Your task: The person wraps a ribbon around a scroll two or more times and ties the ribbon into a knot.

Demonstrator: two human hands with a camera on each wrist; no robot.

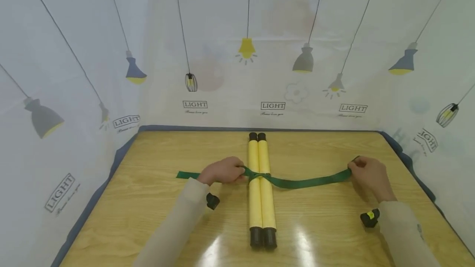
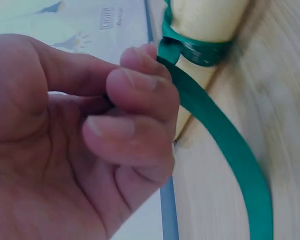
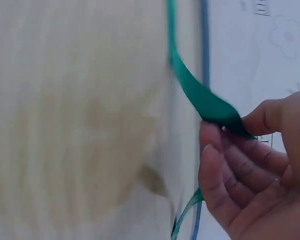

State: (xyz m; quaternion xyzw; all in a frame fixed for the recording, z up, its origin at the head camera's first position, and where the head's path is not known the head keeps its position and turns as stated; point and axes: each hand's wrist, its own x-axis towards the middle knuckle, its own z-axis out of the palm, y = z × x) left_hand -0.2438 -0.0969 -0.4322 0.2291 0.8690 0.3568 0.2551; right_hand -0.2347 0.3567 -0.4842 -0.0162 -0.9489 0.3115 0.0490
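Two yellow tubes (image 1: 255, 205) with black end caps lie side by side on the wooden table. A green ribbon (image 1: 308, 183) passes around both near their middle and crosses on top. Close beside the crossing, my left hand (image 1: 224, 170) pinches one part of the ribbon, whose free tail lies to the left. Well to the right, my right hand (image 1: 371, 176) pinches the other length near its end, and the ribbon sags a little between that hand and the tubes. In the right wrist view, thumb and fingers hold the ribbon (image 3: 215, 107) above the table.
Behind and at both sides of the table (image 1: 148, 217) hangs a white sheet (image 1: 230, 11) printed with lamps. Dark blue edging (image 1: 208, 128) runs along the table's far rim. A black device is at each wrist.
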